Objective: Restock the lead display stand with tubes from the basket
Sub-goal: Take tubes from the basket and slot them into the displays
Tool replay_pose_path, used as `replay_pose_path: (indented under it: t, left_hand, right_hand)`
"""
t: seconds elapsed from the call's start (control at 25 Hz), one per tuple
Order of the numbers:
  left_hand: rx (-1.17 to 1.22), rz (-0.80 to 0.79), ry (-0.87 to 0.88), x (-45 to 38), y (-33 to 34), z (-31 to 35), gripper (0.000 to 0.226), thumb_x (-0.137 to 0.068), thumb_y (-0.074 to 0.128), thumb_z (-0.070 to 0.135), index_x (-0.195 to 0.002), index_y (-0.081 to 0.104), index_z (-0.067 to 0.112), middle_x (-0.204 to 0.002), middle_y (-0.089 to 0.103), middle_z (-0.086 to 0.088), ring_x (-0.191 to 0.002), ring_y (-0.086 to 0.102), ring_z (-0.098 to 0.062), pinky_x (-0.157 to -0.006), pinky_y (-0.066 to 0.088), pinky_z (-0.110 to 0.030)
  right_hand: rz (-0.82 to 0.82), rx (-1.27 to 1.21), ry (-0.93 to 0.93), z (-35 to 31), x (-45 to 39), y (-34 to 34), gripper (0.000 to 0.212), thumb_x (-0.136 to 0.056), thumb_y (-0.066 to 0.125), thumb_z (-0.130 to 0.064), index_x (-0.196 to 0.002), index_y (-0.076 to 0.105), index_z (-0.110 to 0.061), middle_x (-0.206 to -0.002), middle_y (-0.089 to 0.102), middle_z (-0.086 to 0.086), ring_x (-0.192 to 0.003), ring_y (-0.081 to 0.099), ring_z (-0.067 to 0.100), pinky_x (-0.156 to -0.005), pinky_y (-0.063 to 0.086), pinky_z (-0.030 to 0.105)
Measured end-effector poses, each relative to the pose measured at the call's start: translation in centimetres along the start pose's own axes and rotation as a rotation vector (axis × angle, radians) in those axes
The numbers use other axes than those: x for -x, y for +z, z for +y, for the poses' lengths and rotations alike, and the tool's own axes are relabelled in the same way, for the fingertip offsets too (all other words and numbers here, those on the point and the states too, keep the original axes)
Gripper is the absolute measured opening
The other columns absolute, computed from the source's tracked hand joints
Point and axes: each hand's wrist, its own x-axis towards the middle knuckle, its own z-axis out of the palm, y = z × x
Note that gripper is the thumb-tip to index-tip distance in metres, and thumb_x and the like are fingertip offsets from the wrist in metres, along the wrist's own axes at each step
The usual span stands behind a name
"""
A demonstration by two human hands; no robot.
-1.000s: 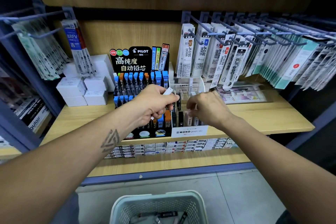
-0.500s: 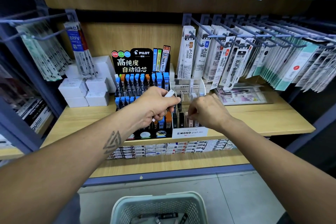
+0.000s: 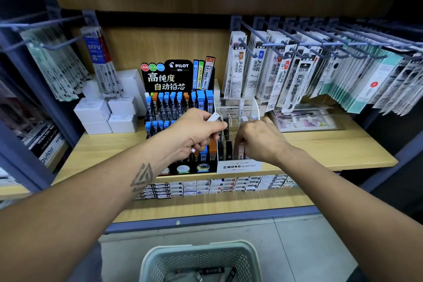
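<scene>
While my left hand point(image 3: 194, 131) stayed curled around a few lead tubes point(image 3: 214, 117), one white end poking out past the thumb, my right hand point(image 3: 258, 139) reached down into the clear MONO display stand point(image 3: 239, 166). Its fingers point(image 3: 239, 142) were bent over a pinkish tube point(image 3: 240, 151) in a front slot, seemingly pinching it, though the knuckles hid the contact. More tubes lay in the basket point(image 3: 160, 256) below.

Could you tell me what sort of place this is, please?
Most likely a stationery shop aisle: pen refill packs hang on hooks, a lead display stand sits on the wooden shelf, and a restocking basket stands below.
</scene>
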Motion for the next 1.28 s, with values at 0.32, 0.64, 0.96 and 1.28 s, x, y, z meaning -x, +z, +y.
replay_pose_path:
  t: [0.32, 0.64, 0.96, 1.28]
  left_hand:
    - [-0.007, -0.006, -0.01, -0.1, 0.1, -0.1, 0.019, -0.094, 0.068, 0.014, -0.079, 0.058, 0.009, -0.061, 0.055, -0.007, -0.036, 0.032, -0.009, -0.039, 0.02, -0.017]
    - [-0.037, -0.096, -0.046, 0.1, 0.0, -0.3, 0.031, -0.081, 0.072, -0.007, -0.105, 0.055, 0.003, -0.045, 0.041, -0.003, -0.033, 0.031, -0.01, -0.037, 0.021, -0.016]
    - [0.114, -0.153, -0.073, 0.0, -2.2, 0.1, 0.016, -0.086, 0.073, 0.003, -0.097, 0.062, 0.005, -0.061, 0.052, -0.006, -0.037, 0.031, -0.008, -0.035, 0.021, -0.014]
    - [0.348, -0.085, -0.099, -0.1, -3.7, 0.2, 0.003, -0.092, 0.065, 0.004, -0.095, 0.067, 0.003, -0.072, 0.064, -0.012, -0.038, 0.032, -0.006, -0.035, 0.02, -0.014]
  right_hand:
    - [0.051, -0.063, 0.004, 0.1, -0.4, 0.0, 0.03, -0.084, 0.057, -0.014, -0.104, 0.074, -0.03, -0.106, 0.073, -0.008, -0.099, 0.064, 0.018, -0.092, 0.036, 0.036]
    - [0.012, -1.492, 0.11, -2.6, -0.6, -2.6, 0.012, -0.088, 0.072, -0.007, -0.1, 0.074, -0.003, -0.079, 0.073, 0.006, -0.066, 0.063, 0.013, -0.064, 0.051, 0.025]
    - [0.139, -1.648, 0.195, -2.0, -1.5, -2.8, 0.009, -0.081, 0.075, 0.003, -0.089, 0.073, -0.001, -0.075, 0.07, 0.011, -0.068, 0.065, 0.016, -0.065, 0.056, 0.022]
    - [0.124, -1.77, 0.124, -1.2, -1.4, -2.4, 0.032, -0.084, 0.062, 0.019, -0.113, 0.067, 0.009, -0.093, 0.072, 0.023, -0.08, 0.07, 0.024, -0.075, 0.06, 0.025]
